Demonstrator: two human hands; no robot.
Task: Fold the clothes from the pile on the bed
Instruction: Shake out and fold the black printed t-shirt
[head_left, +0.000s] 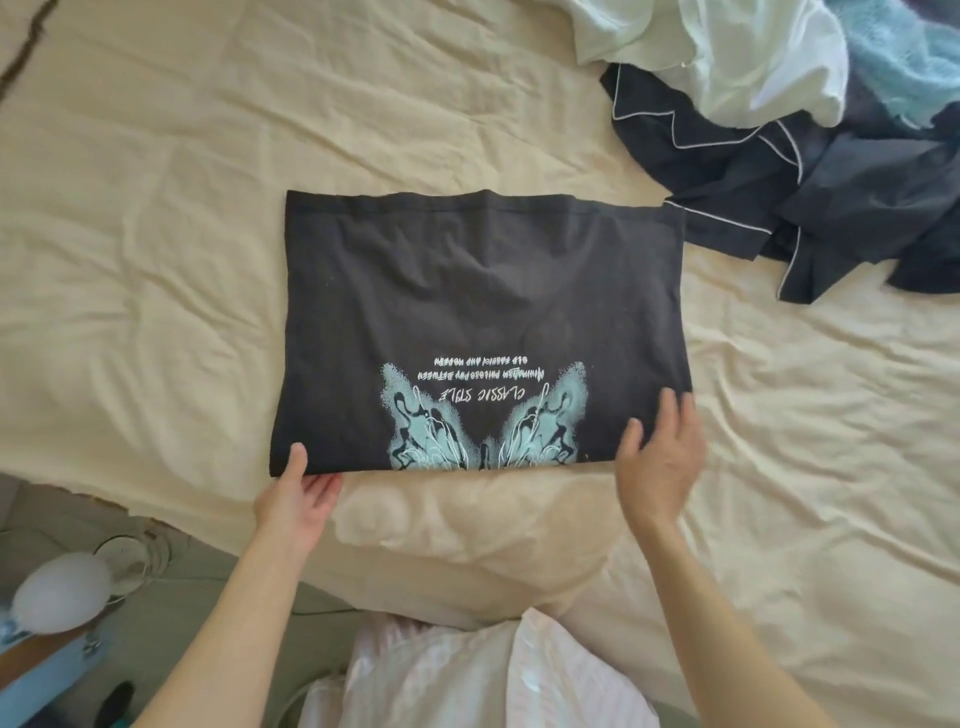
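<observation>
Black butterfly-print T-shirt (483, 312) folded flat into rectangle; left hand (298, 496) pinches near corner, right hand (660, 457) fingers straight on edge.

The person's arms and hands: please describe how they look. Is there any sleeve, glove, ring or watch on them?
Both forearms are bare up to the bottom edge of the picture; no sleeve shows. The left hand and the right hand wear no glove, and I see no ring, watch or bracelet.

Both bare forearms reach forward. The left hand (297, 501) pinches with thumb on top. The right hand (661, 457) lies open, fingers straight.
</observation>
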